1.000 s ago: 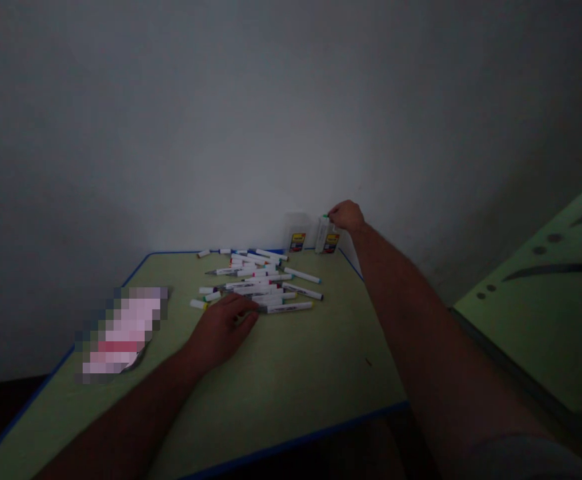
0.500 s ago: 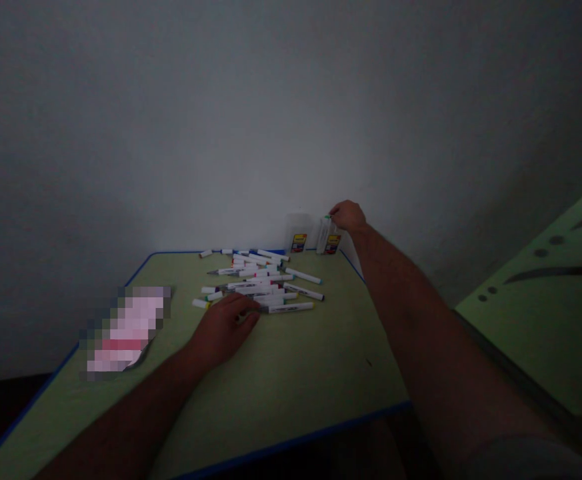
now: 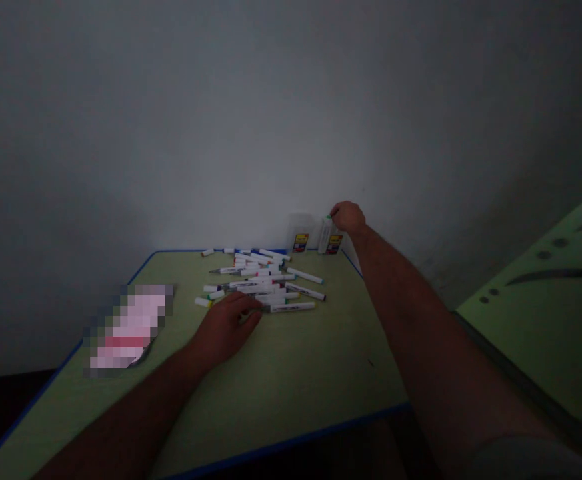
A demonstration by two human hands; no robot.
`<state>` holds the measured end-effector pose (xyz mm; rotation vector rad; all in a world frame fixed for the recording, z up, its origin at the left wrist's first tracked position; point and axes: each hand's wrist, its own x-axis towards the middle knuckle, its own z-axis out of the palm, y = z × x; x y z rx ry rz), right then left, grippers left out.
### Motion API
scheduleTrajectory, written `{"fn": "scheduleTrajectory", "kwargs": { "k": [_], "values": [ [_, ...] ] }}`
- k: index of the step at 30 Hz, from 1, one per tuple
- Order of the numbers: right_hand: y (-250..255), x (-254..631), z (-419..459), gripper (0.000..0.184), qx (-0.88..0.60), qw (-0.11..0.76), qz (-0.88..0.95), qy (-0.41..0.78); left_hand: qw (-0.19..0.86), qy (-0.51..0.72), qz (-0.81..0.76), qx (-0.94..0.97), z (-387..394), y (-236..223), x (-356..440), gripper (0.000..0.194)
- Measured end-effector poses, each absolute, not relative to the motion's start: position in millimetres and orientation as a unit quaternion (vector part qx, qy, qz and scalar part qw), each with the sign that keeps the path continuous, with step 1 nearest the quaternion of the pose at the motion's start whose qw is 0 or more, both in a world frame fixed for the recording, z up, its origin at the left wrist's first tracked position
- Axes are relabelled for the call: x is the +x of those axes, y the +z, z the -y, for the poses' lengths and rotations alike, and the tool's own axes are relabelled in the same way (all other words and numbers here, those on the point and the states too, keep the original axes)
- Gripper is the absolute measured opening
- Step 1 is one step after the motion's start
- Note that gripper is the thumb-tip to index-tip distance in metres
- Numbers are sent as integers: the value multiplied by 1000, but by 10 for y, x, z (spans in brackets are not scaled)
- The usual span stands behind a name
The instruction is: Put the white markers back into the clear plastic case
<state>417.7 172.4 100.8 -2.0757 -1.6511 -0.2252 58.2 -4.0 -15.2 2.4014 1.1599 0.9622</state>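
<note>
With 12 o'clock at the wall [image 3: 251,133], the right hand [image 3: 349,217] is at 1 o'clock on the surface [image 3: 321,367], fingertips pinched closed on the green-topped end of an upright marker [image 3: 326,233] at the right case [image 3: 335,245]. The left case [image 3: 299,238] stands just beside it, toward 12. Loose markers [image 3: 255,289] lie heaped from the middle toward 12. The left hand [image 3: 225,327] is half curled at the heap's 7 o'clock side; whether it grips anything, I cannot tell. A blurred pink thing [image 3: 133,323] lies at 9 o'clock.
</note>
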Motion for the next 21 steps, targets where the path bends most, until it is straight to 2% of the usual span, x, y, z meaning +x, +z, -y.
{"fn": "scheduleTrajectory", "kwargs": {
  "k": [21],
  "values": [
    [1074, 4166, -1667, 28, -760, 222, 605, -89, 148, 330, -411, 837, 22, -146, 584, 22]
  ]
}}
